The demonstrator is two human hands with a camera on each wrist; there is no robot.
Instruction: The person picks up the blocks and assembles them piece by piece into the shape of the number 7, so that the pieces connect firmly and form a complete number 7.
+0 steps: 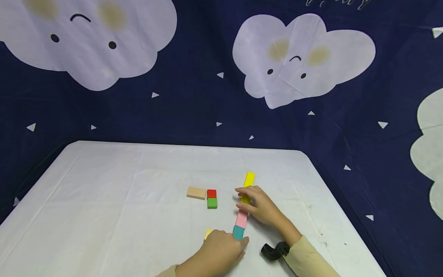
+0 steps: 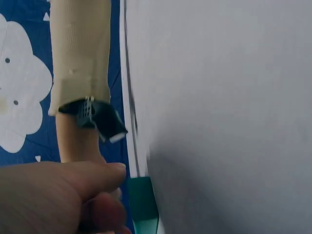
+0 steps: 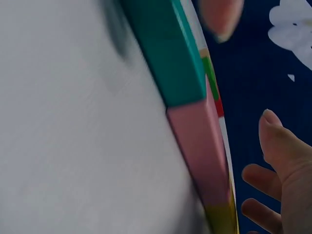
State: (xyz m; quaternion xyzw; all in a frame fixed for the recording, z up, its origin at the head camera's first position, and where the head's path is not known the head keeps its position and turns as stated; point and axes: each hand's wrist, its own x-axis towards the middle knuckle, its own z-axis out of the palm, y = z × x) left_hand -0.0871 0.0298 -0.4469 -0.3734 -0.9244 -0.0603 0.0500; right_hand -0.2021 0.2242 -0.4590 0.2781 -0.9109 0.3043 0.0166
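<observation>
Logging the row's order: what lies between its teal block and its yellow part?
Only the pink block, as the head and right wrist views show.

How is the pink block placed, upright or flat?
Flat: the pink block lies long side down on the table, between the teal block and yellow block.

Head view faces forward-down; wrist views (much nearer) share the teal block (image 3: pixel 163 53).

The worktop (image 1: pixel 90 219), under a creased white cover, bears a tan block (image 1: pixel 196 193) just beside a red block (image 1: pixel 212 193), which touches a green block (image 1: pixel 212 203). Nearer the front shows a mostly hidden pale yellow piece (image 1: pixel 207 233). Right of these lies a row: partly covered yellow section (image 1: pixel 249 179), perhaps several blocks, then pink block (image 1: pixel 241 219) and teal block (image 1: pixel 238 232).
</observation>
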